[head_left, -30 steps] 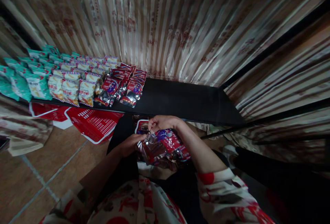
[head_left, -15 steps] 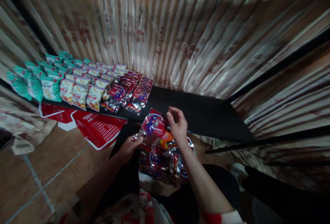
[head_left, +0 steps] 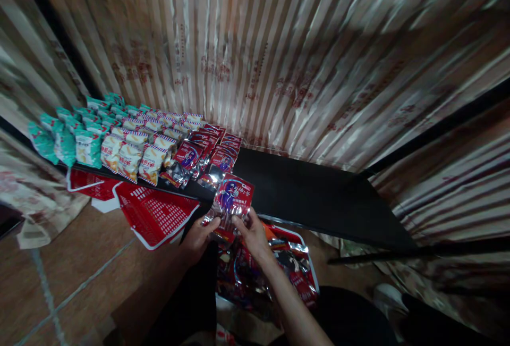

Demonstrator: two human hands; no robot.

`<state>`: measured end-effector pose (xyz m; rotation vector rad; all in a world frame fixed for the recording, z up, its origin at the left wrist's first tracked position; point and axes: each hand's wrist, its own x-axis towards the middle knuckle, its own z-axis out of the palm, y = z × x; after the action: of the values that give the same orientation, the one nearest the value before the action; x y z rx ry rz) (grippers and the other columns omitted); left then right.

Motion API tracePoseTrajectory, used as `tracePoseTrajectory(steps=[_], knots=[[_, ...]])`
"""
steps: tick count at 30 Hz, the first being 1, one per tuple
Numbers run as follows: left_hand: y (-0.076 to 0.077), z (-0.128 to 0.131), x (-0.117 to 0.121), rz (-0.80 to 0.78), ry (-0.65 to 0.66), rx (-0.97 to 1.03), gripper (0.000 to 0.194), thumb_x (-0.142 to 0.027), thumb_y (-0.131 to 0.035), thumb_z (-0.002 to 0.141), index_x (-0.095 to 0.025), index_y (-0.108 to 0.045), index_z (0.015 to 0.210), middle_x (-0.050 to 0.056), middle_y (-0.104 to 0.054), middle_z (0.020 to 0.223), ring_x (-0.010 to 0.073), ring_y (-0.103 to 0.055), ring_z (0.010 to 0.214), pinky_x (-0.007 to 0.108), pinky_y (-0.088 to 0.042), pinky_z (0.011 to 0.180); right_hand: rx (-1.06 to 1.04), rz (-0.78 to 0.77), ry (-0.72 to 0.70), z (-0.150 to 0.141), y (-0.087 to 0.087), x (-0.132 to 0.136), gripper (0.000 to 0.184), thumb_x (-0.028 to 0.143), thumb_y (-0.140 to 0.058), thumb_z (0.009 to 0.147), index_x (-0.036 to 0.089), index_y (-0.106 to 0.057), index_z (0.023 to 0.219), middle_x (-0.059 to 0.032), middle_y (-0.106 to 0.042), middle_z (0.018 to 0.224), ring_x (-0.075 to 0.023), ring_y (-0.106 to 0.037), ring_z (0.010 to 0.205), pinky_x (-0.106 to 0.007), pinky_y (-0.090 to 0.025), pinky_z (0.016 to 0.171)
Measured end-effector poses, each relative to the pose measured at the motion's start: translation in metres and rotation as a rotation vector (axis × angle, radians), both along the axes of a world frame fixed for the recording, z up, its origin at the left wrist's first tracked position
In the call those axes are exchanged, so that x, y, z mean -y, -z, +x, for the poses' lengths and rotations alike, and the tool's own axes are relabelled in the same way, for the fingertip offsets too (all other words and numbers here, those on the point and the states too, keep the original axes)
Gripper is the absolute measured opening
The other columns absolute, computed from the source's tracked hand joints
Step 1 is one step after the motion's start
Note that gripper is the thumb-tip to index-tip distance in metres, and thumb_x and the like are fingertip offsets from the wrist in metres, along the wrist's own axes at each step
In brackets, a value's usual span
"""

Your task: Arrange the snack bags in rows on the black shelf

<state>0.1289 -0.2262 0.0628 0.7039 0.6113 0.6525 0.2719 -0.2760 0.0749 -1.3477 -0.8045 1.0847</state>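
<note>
Plainly, red packet (head_left: 234, 195) (white "神1号").

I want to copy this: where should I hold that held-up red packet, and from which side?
Probably the two sides of its near end, coming from your side: left grip and right grip are there. The red packet looks broad, and its far end points toward the black shelf.
</note>
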Motion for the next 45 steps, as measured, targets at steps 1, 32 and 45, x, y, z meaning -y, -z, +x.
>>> tracePoseTrajectory(steps=[1,32,45], knots=[[-0.002,0.000,-0.002,0.009,-0.001,0.010,0.047,-0.040,-0.072,0.071,-0.012,-0.063,0.108,0.012,-0.071,0.096,0.0272,-0.068,0.086,0.037,-0.051,0.080,-0.006,0.005,0.011,-0.001,0.001,-0.004,0.042,0.049,-0.068,0.067,0.029,-0.051,0.100,-0.0011,-0.066,0.095,-0.0192,-0.063,0.087,-0.033,-0.051,0.080],[0.030,0.023,-0.134,0.546,-0.436,-0.581,0.047,-0.012,-0.068,0.061,-0.022,-0.063,0.107,0.007,-0.065,0.104,0.0273,-0.055,0.109,0.040,-0.033,0.103,0.361,-0.158,0.130,0.018,0.040,-0.150,0.056,0.034,-0.063,0.069,0.028,-0.045,0.121,-0.0017,-0.066,0.101,-0.0201,-0.062,0.090,-0.035,-0.047,0.084],[0.035,0.030,-0.115,1.291,-0.320,-0.953,0.040,-0.018,-0.050,0.081,-0.018,-0.057,0.120,0.015,-0.045,0.138,0.0344,-0.033,0.131,0.051,-0.023,0.107,0.586,-0.256,0.247,0.018,0.042,-0.156,0.064,0.036,-0.062,0.070,0.021,-0.043,0.129,-0.0086,-0.062,0.110,-0.0245,-0.058,0.100,-0.035,-0.044,0.087]])
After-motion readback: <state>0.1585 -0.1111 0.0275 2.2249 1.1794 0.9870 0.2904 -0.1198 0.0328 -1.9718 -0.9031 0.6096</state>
